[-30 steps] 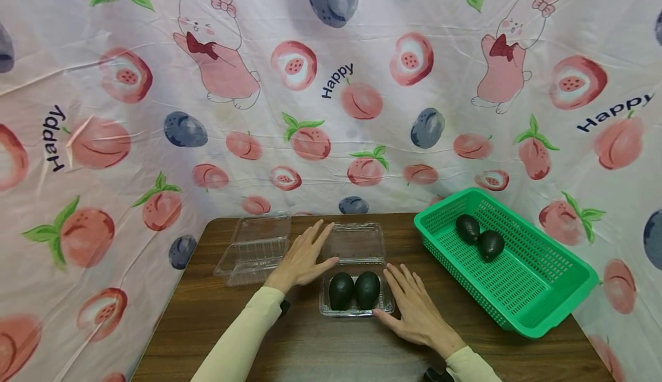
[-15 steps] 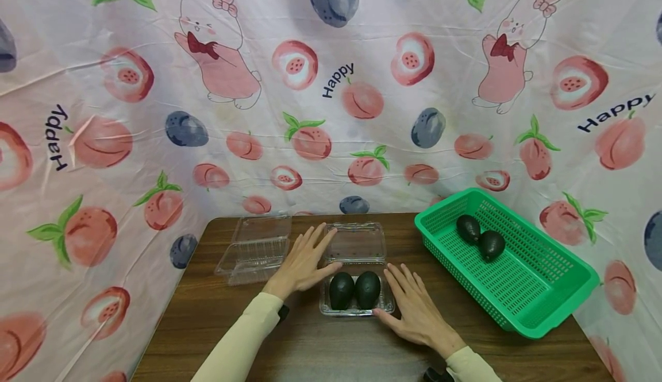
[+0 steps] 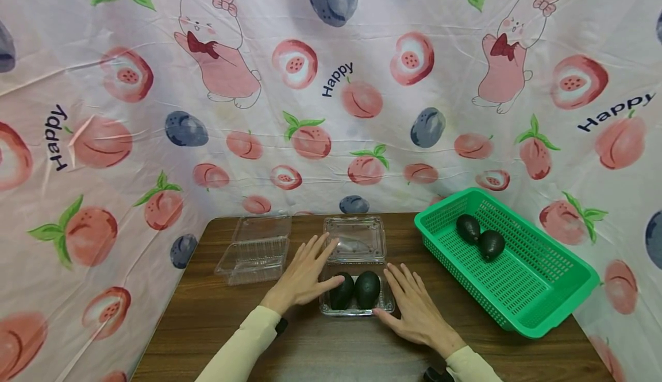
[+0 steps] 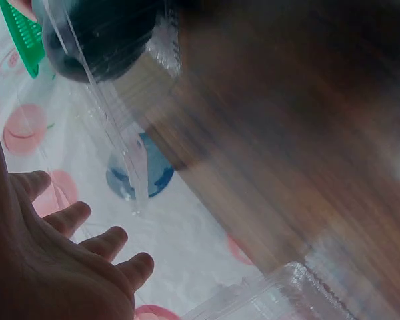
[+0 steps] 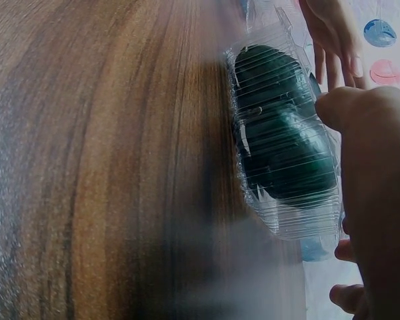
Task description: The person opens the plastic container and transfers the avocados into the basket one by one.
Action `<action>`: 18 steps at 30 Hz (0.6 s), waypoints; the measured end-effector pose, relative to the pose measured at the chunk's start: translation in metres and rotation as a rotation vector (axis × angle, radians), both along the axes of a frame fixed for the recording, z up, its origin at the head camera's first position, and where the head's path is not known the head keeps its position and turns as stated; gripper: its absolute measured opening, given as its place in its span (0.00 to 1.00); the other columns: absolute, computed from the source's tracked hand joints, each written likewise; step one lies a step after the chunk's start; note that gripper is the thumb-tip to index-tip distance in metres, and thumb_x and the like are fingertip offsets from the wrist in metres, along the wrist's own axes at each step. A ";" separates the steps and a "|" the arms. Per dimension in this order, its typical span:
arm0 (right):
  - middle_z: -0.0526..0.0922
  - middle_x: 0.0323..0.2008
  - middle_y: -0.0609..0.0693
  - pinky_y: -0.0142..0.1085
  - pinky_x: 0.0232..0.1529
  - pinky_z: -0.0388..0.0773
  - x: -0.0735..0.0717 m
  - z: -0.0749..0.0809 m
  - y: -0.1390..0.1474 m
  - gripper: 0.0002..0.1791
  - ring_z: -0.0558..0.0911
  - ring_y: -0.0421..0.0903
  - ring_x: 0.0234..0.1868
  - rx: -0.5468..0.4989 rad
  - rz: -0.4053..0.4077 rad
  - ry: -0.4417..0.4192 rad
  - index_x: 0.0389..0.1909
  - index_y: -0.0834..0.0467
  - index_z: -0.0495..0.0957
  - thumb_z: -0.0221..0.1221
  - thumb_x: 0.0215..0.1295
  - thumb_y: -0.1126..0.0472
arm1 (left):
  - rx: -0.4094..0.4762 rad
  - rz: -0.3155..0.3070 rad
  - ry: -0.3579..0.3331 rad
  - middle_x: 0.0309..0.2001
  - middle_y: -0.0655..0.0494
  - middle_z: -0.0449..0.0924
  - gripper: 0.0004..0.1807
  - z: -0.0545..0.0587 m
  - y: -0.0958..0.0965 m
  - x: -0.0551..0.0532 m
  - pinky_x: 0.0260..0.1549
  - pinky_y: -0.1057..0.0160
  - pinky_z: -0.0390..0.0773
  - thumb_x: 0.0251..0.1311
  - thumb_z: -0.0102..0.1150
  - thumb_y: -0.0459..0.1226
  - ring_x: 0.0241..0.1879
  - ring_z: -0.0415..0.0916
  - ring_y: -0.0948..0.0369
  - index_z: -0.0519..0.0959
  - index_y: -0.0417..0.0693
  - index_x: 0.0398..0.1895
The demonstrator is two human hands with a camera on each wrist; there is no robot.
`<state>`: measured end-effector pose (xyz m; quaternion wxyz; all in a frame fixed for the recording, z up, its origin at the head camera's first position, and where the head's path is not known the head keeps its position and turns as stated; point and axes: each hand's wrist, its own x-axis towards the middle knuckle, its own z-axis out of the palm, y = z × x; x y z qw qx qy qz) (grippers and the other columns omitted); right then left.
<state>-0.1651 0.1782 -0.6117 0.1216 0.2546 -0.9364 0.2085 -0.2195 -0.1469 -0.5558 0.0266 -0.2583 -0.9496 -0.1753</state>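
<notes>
Two dark green avocados (image 3: 368,290) lie side by side in a clear plastic clamshell box (image 3: 345,313), whose lid (image 3: 362,241) is folded back behind it. My left hand (image 3: 297,278) is spread at the box's left side, its thumb overlapping the left avocado in the head view. Whether that thumb touches anything I cannot tell. Along the box's right side lies my right hand (image 3: 416,313), fingers extended and thumb at the front right corner. Through the ribbed wall, the right wrist view shows the avocados (image 5: 287,147). Neither hand grips anything.
A second clear clamshell box (image 3: 253,258) stands unfolded at the table's left rear. On the right, a green plastic basket (image 3: 538,290) holds two more avocados (image 3: 490,245). A fruit-printed cloth (image 3: 372,54) hangs behind the wooden table (image 3: 320,347).
My left hand has moved slightly nearer and right, its thumb now over the left avocado. The lid's far edge appears a little higher. My right hand has stayed in place.
</notes>
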 end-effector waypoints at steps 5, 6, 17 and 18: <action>0.67 0.87 0.64 0.75 0.83 0.64 0.000 0.000 0.000 0.54 0.64 0.72 0.88 0.000 -0.001 -0.020 0.88 0.63 0.64 0.68 0.74 0.33 | -0.004 -0.008 -0.011 0.94 0.42 0.47 0.53 -0.005 0.000 0.008 0.88 0.25 0.51 0.79 0.57 0.67 0.93 0.46 0.34 0.50 0.57 0.96; 0.67 0.87 0.64 0.75 0.83 0.64 0.000 0.000 0.000 0.54 0.64 0.72 0.88 0.000 -0.001 -0.018 0.88 0.63 0.65 0.69 0.74 0.33 | -0.003 -0.009 -0.010 0.94 0.42 0.47 0.53 -0.006 0.000 0.009 0.88 0.25 0.51 0.79 0.57 0.67 0.93 0.46 0.34 0.50 0.56 0.95; 0.67 0.87 0.64 0.75 0.83 0.64 -0.001 -0.001 0.000 0.54 0.64 0.72 0.88 -0.002 -0.006 -0.007 0.87 0.63 0.65 0.68 0.74 0.33 | 0.025 0.003 0.003 0.93 0.41 0.52 0.55 -0.020 -0.004 0.024 0.86 0.22 0.55 0.76 0.59 0.69 0.91 0.50 0.32 0.53 0.55 0.95; 0.67 0.87 0.64 0.75 0.83 0.64 -0.001 -0.002 0.000 0.54 0.64 0.72 0.88 -0.002 -0.007 -0.006 0.87 0.63 0.65 0.68 0.74 0.33 | 0.027 0.005 -0.002 0.93 0.41 0.52 0.55 -0.021 -0.004 0.026 0.86 0.23 0.55 0.76 0.59 0.69 0.91 0.50 0.32 0.53 0.55 0.95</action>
